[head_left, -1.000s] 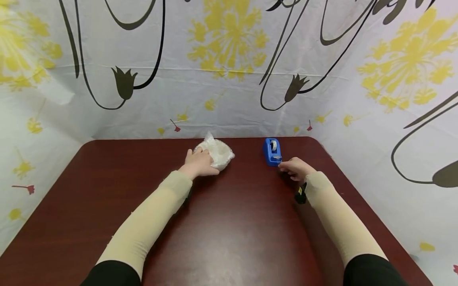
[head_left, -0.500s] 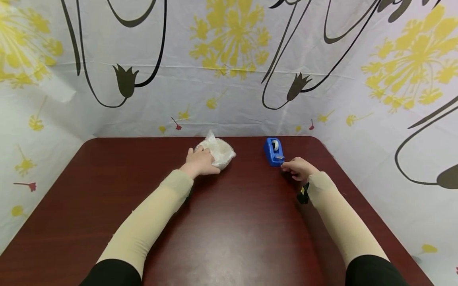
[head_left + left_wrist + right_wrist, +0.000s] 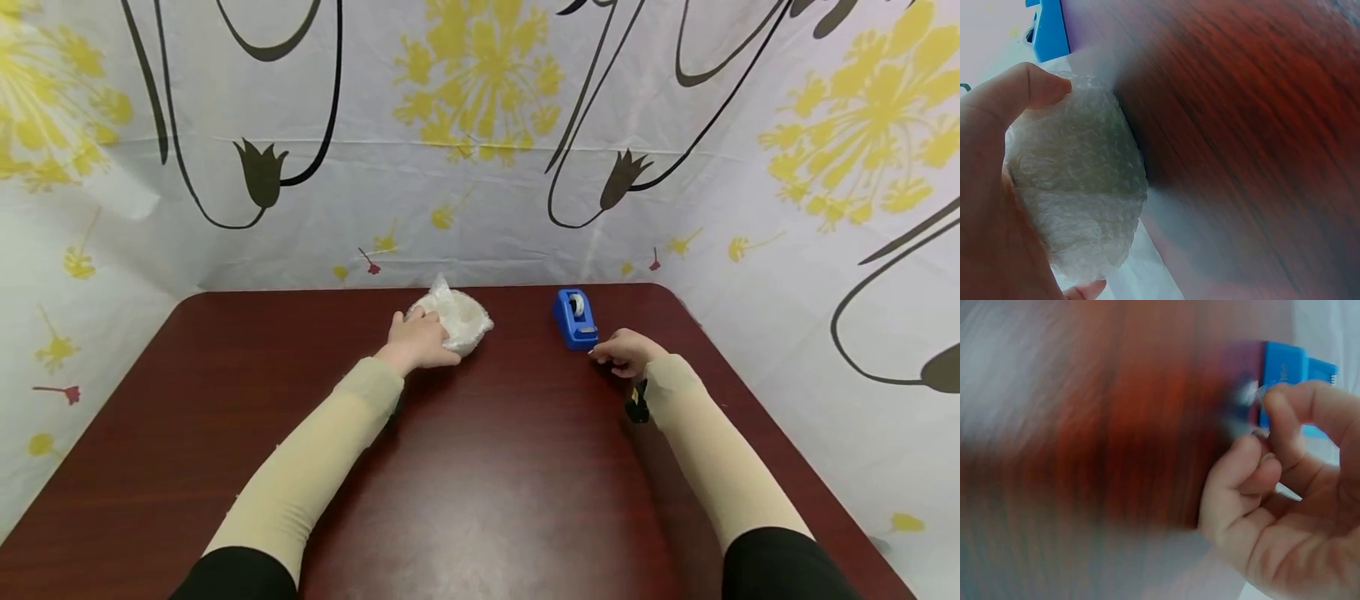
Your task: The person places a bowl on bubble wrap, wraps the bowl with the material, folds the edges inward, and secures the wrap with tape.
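A bubble-wrapped bundle (image 3: 467, 321), whitish and rounded with a twisted peak, lies near the far edge of the table. My left hand (image 3: 422, 340) grips it from the left; in the left wrist view the thumb and a fingertip curl round opposite ends of the bubble wrap (image 3: 1085, 169). What is inside cannot be made out. To the right stands a blue tape dispenser (image 3: 576, 321) with a roll of clear tape (image 3: 576, 305). Just in front of it, my right hand (image 3: 628, 353) pinches a small clear piece of tape (image 3: 1260, 395) between thumb and forefinger, its other fingers curled.
The dark red-brown table (image 3: 480, 467) has rounded far corners. A white curtain (image 3: 480, 217) with yellow and grey flower prints hangs close behind it and along both sides. A black wrist device (image 3: 637, 402) sits under my right wrist.
My right hand has drawn slightly back from the front of the tape dispenser, with its fingertips lower. The left hand and the bubble-wrapped bundle have stayed in place.
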The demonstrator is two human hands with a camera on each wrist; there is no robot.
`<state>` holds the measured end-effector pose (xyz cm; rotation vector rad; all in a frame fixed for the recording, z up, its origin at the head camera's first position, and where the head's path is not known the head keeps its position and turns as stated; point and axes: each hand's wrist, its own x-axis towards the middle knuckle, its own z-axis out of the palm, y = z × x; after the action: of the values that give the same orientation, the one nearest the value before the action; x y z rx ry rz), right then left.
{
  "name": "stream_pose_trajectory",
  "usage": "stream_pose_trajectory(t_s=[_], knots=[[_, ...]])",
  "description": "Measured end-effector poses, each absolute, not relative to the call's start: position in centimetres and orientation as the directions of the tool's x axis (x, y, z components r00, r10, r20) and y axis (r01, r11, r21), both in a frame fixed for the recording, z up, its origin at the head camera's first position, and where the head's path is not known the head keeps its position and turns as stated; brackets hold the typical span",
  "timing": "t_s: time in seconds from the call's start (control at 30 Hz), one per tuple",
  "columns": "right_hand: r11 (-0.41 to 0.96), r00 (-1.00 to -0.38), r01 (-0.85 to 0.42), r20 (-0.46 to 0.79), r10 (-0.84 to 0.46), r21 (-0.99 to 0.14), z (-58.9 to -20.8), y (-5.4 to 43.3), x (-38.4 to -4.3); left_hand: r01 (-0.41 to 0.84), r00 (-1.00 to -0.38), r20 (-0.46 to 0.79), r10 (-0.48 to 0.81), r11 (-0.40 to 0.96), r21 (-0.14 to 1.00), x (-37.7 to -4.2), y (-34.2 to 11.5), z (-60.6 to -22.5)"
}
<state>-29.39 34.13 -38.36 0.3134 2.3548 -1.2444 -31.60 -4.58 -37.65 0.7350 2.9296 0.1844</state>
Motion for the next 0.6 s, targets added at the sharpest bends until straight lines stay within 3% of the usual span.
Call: stream_pose_trajectory(t_s=[0.2,0.4,0.6], knots=[[0.470,-0.849,0.419,-0.519,-0.101,-0.777,-37.5,35.9,-29.0,0.459,-0.876,-0.085,0.474,0.875,0.152,-31.7,-4.5,-37.8],[0.607,-0.854,0.285,-0.484,-0.190,-0.741,-33.0,35.2,-29.4,0.454,-0.879,-0.088,0.469,0.878,0.149,-31.8,-4.7,-38.0],[0.699,-0.861,0.115,-0.422,-0.285,-0.706,-27.4,29.7,-31.3,0.458,-0.878,-0.080,0.471,0.877,0.144,-32.0,-4.5,-38.3]])
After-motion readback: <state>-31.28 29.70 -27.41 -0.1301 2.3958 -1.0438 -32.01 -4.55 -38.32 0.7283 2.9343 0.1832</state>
